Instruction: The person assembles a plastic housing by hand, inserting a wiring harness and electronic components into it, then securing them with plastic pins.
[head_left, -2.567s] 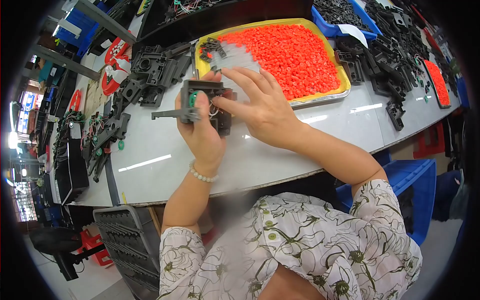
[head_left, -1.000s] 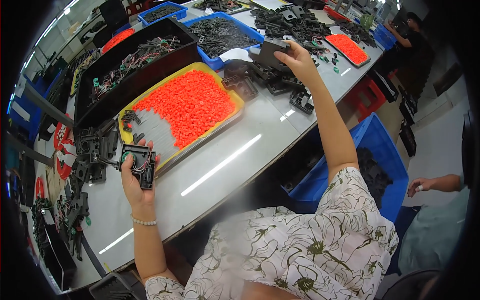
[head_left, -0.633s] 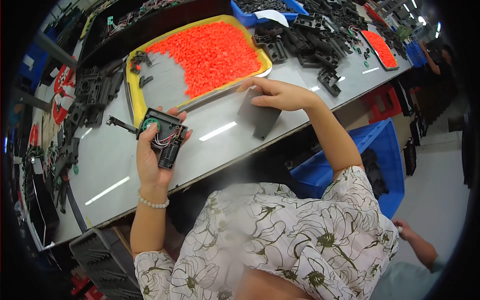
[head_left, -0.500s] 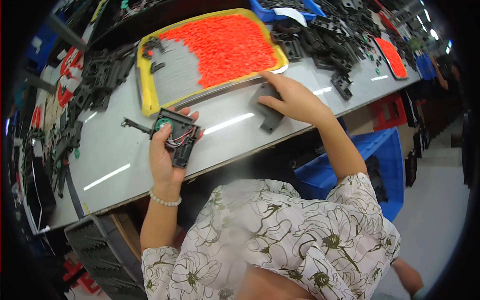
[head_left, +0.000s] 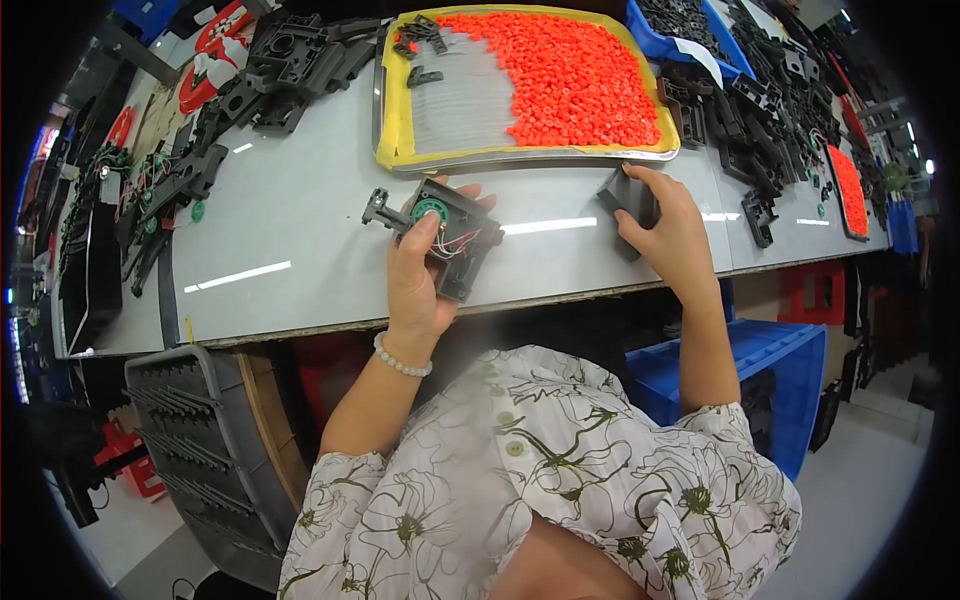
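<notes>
- far left table edge: row of black parts with green discs and wires [head_left: 150, 190], packed tight along the rim
- red and white printed bags [head_left: 215, 55] at top left, lying flat, partly under a heap of black plastic frames [head_left: 290, 60]
- grey ribbed crate [head_left: 200, 450] stands below the table's front edge, left of the person
- grey table [head_left: 290, 240]: bare strip between the left parts row and the left hand, widest open room on the top
- left hand [head_left: 418, 275] closed around a black housing [head_left: 450, 235] with a green round piece and red wires, thumb on top; housing held just over the table near its front edge, a black arm sticking out to its left
- yellow-rimmed tray [head_left: 392, 110] just behind the housing, orange small parts [head_left: 570, 70] fill its right half, left half bare grey with 2 or 3 black bits
- bare table between the 2 hands, narrow, front edge close
- right hand [head_left: 670, 225] gripping a dark grey block [head_left: 625, 200], block resting on the table just in front of the tray's right corner
- blue bin [head_left: 665, 30] with black parts and a white slip behind the tray's right end
- pile of black parts [head_left: 770, 110] crowds the table right of the right hand
- flat tray of orange parts [head_left: 848, 190] at far right edge
- blue crate [head_left: 750, 370] under the table at right
</notes>
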